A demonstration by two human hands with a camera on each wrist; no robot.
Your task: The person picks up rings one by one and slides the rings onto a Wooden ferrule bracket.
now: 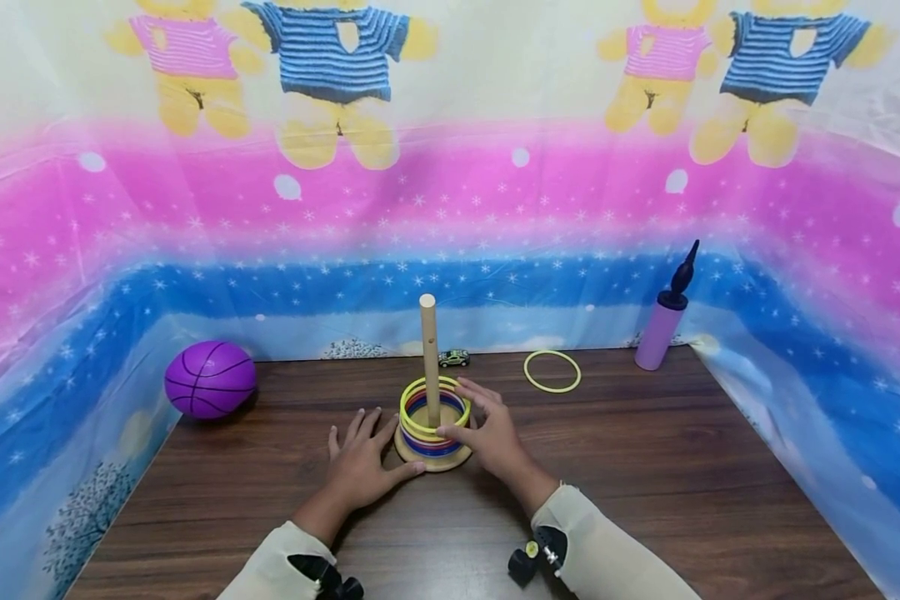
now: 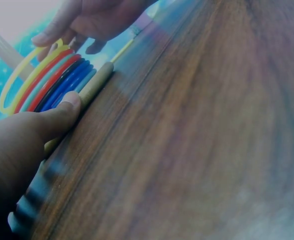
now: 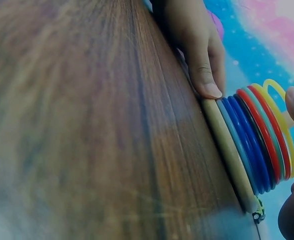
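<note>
A wooden peg rises from a round wooden base, with a stack of coloured rings around it in blue, black, red, teal and yellow. My right hand pinches the topmost yellow ring between thumb and fingers at its right side. That ring sits tilted above the others, still around the peg. Left of the base, my left hand lies with fingers spread, its thumb against the base's edge. The left wrist view shows that thumb beside the lowest rings.
Behind the peg stands a small toy car. A loose yellow ring lies at the back of the table, right of the car. At the back right is a purple hand pump; a purple ball rests at the left edge.
</note>
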